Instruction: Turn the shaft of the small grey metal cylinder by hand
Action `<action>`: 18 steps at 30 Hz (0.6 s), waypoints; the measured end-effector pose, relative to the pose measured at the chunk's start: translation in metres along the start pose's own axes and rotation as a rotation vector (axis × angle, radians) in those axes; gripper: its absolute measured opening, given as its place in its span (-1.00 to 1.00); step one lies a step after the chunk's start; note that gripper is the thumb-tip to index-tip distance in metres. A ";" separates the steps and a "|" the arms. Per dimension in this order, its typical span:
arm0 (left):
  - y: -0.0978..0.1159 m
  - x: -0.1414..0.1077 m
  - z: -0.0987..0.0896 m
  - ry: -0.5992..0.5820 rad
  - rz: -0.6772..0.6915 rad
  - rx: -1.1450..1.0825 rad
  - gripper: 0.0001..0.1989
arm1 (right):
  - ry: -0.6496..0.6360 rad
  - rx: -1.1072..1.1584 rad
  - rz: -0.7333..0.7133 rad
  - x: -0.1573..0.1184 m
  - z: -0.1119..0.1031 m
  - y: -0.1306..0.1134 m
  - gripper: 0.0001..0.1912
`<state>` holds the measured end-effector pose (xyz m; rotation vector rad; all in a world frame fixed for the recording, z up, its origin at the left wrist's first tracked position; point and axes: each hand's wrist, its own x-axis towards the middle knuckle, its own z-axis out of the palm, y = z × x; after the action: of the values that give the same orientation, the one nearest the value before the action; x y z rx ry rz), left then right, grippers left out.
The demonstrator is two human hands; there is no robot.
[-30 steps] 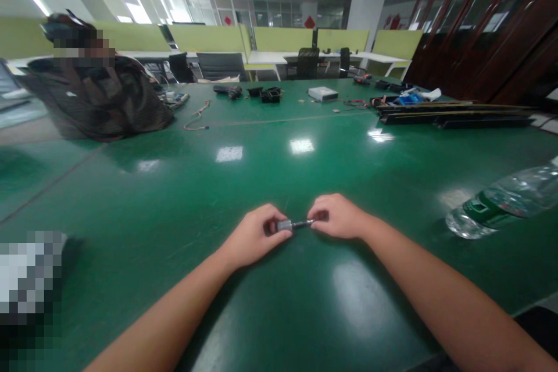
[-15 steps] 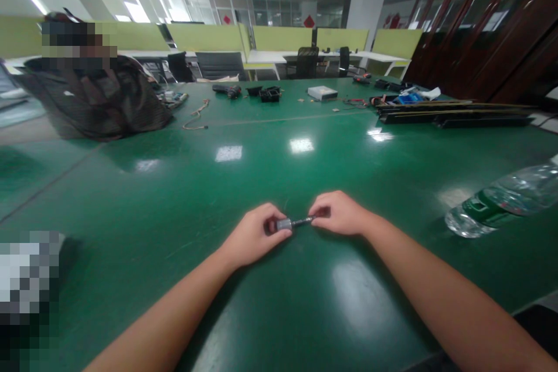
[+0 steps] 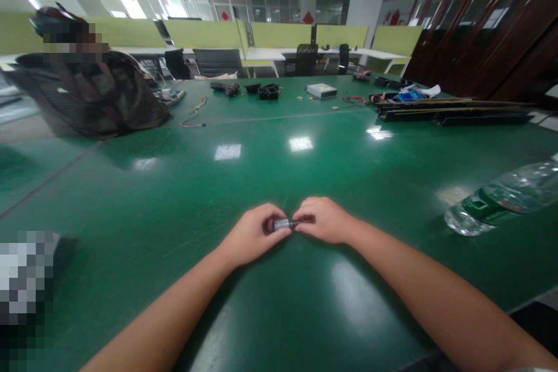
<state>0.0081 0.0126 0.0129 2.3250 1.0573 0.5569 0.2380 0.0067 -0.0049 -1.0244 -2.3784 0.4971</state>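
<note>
A small tool with a grey cylindrical body (image 3: 281, 224) and a thin dark shaft lies level between my two hands, just above the green table (image 3: 279, 180). My left hand (image 3: 253, 233) is closed around the grey body, thumb in front and fingers behind. From the right, the fingertips of my right hand (image 3: 321, 221) pinch the dark shaft close to where it meets the body. Both sets of fingertips are nearly touching. The far end of the shaft is hidden in my right hand.
On the right lies a clear bottle with a green label (image 3: 488, 203). A dark bag (image 3: 100, 93) stands at the far left. Farther back are a white box (image 3: 321, 90), black parts (image 3: 268, 92) and long black strips (image 3: 453, 110). A blurred object (image 3: 26, 279) is at the left edge.
My right hand has moved left along the shaft, up to the grey body, covering most of the shaft that showed before. My left hand keeps its hold in nearly the same place.
</note>
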 end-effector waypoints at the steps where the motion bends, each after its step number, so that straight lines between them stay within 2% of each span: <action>1: -0.001 0.000 0.000 0.002 0.004 0.005 -0.76 | 0.002 -0.002 0.000 0.000 0.000 0.000 -0.86; 18: 0.000 0.000 0.000 -0.006 0.005 0.017 -0.78 | 0.023 0.007 -0.016 -0.002 -0.003 -0.002 -0.87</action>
<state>0.0079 0.0126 0.0124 2.3426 1.0579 0.5444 0.2396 0.0047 -0.0027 -1.0025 -2.3613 0.4845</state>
